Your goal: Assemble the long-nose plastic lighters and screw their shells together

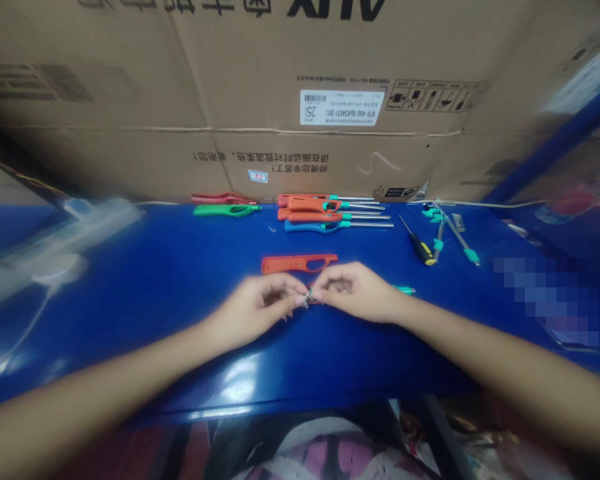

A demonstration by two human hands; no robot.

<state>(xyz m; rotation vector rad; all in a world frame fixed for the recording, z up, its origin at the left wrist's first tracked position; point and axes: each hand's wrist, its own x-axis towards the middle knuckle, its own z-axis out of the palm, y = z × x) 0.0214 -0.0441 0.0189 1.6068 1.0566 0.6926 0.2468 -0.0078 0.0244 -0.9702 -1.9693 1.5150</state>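
Between our fingertips, over the near middle of the blue tabletop (180, 257), we hold a small silvery part (309, 295), too covered and blurred to name more closely. Our left hand (267, 303) comes in from 8 o'clock, thumb and forefinger closed on one side of it, the other fingers loosely curled. Our right hand (360, 290), from 4 o'clock, pinches the other side, its fingers bent inward. The two hands all but meet there; we cannot tell whether their tips touch.

Just beyond, at 12 o'clock, lies an orange lighter shell half (280, 265). Tiny metal pins (273, 230) lie at 11. Farther out, at 12, we see orange and blue stick lighters (310, 217) grouped with their metal barrels pointing to 3. Between 10 and 11 rest a green shell piece (220, 211) and a red shell piece (217, 199). At 2 we see a black-and-yellow screwdriver (421, 248) beside teal-tipped metal tubes (457, 233). A cardboard box (180, 100) stands behind everything at 12.
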